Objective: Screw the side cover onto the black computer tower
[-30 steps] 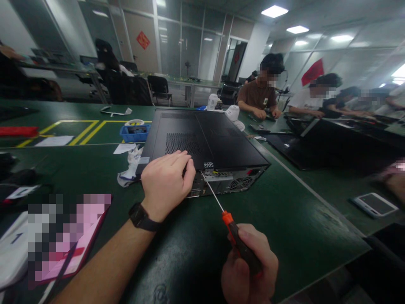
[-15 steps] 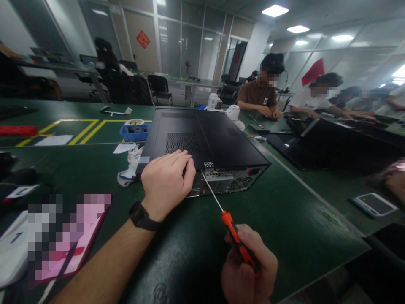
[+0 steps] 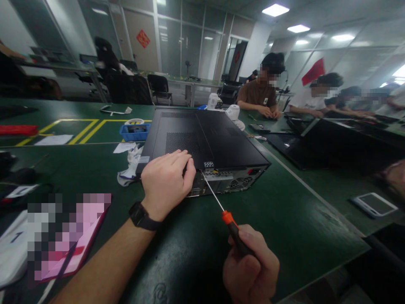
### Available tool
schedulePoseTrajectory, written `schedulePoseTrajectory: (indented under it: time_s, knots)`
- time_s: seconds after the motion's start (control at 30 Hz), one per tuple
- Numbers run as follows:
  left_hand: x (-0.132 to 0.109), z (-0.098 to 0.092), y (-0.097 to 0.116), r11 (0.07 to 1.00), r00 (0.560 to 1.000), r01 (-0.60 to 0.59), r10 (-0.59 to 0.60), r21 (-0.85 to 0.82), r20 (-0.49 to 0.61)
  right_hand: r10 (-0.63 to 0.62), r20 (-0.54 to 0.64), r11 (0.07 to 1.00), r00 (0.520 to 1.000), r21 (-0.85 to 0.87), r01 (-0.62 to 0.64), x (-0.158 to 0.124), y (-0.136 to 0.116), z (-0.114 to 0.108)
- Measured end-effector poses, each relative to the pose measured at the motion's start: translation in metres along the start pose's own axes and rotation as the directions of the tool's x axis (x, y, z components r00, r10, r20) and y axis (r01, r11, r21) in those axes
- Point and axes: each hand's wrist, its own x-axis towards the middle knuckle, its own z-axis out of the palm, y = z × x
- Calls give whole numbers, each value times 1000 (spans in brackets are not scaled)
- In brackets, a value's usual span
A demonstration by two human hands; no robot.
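Observation:
A black desktop computer case (image 3: 209, 139) lies flat on the green table (image 3: 284, 223), its rear panel facing me. My left hand (image 3: 166, 181), with a black watch on the wrist, rests on the case's near top edge, fingers curled over it. My right hand (image 3: 251, 270) is closed round the orange and black handle of a screwdriver (image 3: 228, 219). The thin shaft runs up and left, and its tip meets the rear panel just below the lid, next to my left fingertips.
A blue bin (image 3: 135, 131) and crumpled white cloth (image 3: 129, 166) lie left of the case. A pink booklet (image 3: 68, 236) sits at near left. A tablet (image 3: 373, 204) lies at right. Several people work at the far and right tables. Yellow tape lines mark the table.
My right hand has turned on the screwdriver handle, covering more of it. The tip stays at the same spot on the rear panel. My left hand has not moved.

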Motion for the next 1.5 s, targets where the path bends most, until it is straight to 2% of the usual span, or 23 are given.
schedulePoseTrajectory:
  time_s: [0.17,0.43,0.67,0.97,1.23,1.5]
  knots:
    - [-1,1,-1,1000,1000,1,-1,-8,0,10,-16,997,1000,81,-9,6,-5,6]
    - [0,0,-1,1000,1000,4,-4,-3,6,31,-30,997,999,-63,-32,-7,2,0]
    - [0,0,0,1000,1000,21,-20,-14,24,36,4,994,999,99,-36,4,-3,3]
    - [0,-1,0,1000,999,17,-17,-11,28,8,-62,995,998,-97,-14,-8,1,0]
    - [-1,0,-1,1000,1000,15,-15,-7,24,15,-33,999,999,43,-14,10,-6,6]
    - [0,0,-1,1000,1000,13,-13,-14,17,12,-15,999,1000,-48,-12,-4,2,0]
